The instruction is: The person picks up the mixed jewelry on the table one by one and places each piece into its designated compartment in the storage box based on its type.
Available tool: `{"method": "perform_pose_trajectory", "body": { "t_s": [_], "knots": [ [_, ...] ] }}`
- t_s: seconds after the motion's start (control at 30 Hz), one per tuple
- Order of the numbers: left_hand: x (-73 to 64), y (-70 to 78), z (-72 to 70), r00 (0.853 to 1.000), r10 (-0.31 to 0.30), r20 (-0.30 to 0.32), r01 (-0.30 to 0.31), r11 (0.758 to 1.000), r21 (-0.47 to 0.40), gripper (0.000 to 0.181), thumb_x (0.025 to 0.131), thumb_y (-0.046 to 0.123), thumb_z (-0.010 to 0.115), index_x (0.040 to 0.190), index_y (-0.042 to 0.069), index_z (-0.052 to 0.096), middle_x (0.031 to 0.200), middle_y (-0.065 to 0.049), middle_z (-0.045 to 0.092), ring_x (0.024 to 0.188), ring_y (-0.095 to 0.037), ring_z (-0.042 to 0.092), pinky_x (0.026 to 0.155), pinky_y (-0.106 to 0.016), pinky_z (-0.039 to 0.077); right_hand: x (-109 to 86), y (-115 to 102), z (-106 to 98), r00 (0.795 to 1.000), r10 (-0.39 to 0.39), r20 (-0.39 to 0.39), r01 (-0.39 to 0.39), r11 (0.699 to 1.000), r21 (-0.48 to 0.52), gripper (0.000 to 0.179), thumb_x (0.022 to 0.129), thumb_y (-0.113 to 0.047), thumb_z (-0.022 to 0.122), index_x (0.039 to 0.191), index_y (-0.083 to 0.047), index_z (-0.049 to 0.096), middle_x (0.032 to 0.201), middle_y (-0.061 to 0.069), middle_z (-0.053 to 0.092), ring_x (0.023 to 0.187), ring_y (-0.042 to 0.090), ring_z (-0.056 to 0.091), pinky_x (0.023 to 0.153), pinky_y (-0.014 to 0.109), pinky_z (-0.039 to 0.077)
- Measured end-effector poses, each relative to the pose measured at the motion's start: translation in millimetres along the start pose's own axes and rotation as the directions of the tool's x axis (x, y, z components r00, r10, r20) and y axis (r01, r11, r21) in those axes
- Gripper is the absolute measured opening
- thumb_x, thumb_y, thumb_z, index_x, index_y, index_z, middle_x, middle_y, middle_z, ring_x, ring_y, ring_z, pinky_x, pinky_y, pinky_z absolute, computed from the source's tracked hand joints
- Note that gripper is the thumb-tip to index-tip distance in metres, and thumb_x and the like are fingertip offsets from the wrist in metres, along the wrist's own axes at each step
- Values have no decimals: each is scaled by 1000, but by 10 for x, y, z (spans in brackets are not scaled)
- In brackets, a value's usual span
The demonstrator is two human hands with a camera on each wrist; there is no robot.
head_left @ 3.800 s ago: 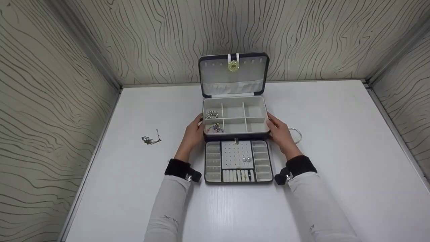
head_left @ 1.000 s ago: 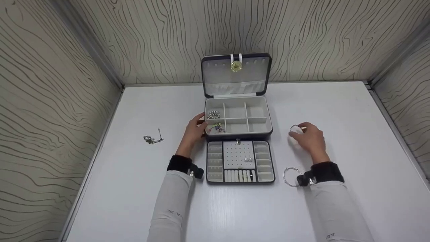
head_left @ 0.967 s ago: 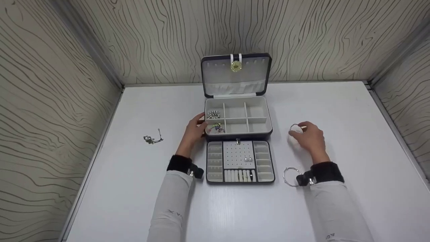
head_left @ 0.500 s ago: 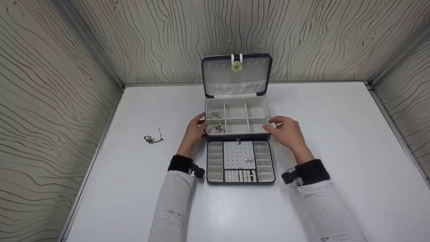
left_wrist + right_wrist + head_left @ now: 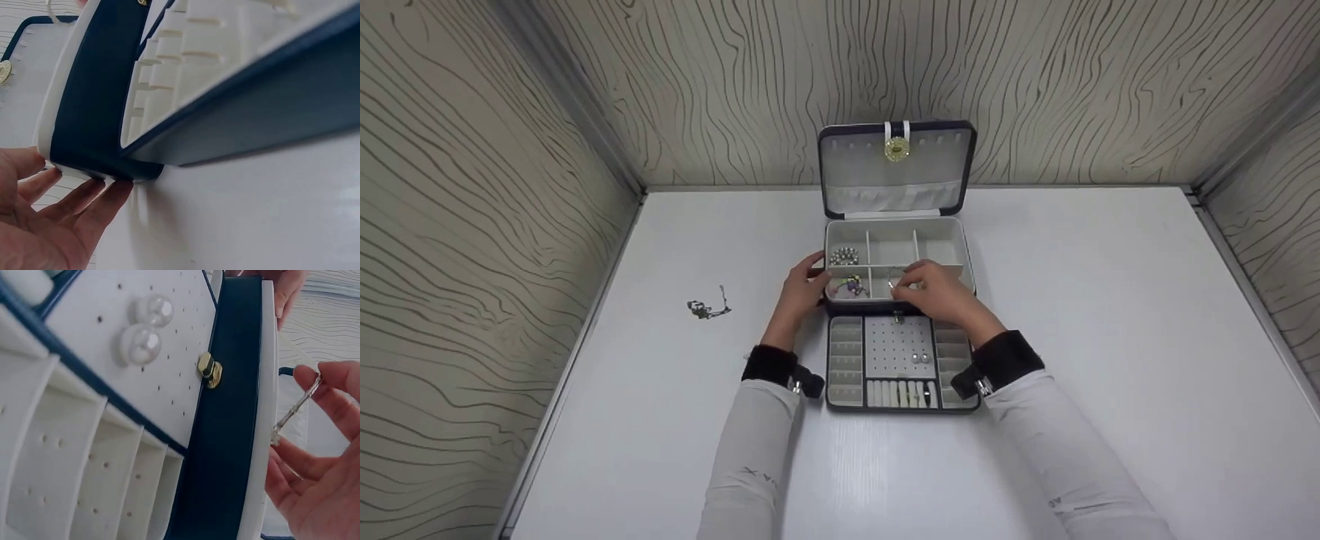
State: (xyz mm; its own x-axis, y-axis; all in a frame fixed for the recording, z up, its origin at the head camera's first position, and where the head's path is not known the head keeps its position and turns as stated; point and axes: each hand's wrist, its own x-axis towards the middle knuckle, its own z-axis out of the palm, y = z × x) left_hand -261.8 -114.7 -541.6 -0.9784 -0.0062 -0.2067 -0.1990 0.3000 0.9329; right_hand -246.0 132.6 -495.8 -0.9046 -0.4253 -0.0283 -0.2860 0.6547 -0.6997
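A dark blue jewelry box stands with its lid raised, showing six white-walled compartments. My right hand pinches a thin silver bracelet between thumb and fingers. It is over the front middle compartment; whether the bracelet touches the floor there cannot be seen. At the box's left side, my left hand rests its rather straight fingers against the wall, thumb near the rim. A pearly bead bracelet lies in the back left compartment, a colourful beaded piece in the front left one.
A jewelry tray lies before the box, holding two pearl earrings and several rings. A tangled chain lies on the white table to the left. A patterned wall stands behind.
My right hand has carried the bracelet left, from beside the box to over its front middle compartment. My left hand stays at the box. The other bracelet on the table is now hidden.
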Motion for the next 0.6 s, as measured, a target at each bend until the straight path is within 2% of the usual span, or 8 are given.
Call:
{"method": "perform_pose_trajectory", "body": {
  "t_s": [0.2,0.4,0.6],
  "knots": [
    [5,17,10,1000,-28,6,28,1000,-13,48,101,16,54,148,15,44,131,-17,56,108,-29,61,82,-38,55,81,16,59,999,-3,46,2,1000,16,23,97,-21,61,99,-2,75,110,13,69,105,32,62,94,49,46],
    [22,10,2,999,-40,17,41,998,-43,49,100,15,55,148,15,44,131,-17,55,108,-29,60,82,-38,55,118,26,114,997,58,41,-57,998,-34,24,98,-23,60,101,-4,74,106,13,69,95,28,63,85,46,50],
    [39,-1,-7,999,-46,24,48,997,-59,49,100,15,56,148,14,44,131,-18,55,110,-30,60,83,-38,55,171,18,162,992,127,18,-126,989,-78,24,96,-22,62,100,-3,75,99,12,70,89,27,63,81,43,51]
  ]
}}
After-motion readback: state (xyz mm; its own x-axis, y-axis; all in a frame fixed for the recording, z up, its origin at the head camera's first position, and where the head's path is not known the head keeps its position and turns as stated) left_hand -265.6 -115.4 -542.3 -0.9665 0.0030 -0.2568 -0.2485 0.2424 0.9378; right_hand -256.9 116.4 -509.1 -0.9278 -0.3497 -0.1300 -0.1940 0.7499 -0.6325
